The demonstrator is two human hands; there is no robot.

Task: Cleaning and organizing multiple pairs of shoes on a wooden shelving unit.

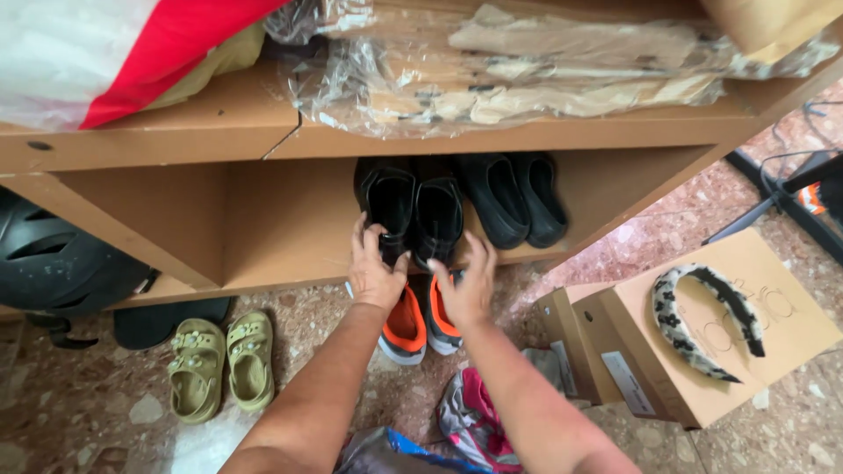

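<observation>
Here two hands [373, 268] [465, 285] touch two black shoes [413, 211] above two orange sneakers [421, 323].

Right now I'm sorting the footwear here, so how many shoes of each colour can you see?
Black shoes on the shelf: 4
Olive green sandals on the floor: 2
Orange and grey sneakers under both hands: 2
Pink and grey shoe near the bottom edge: 1
Total: 9
</observation>
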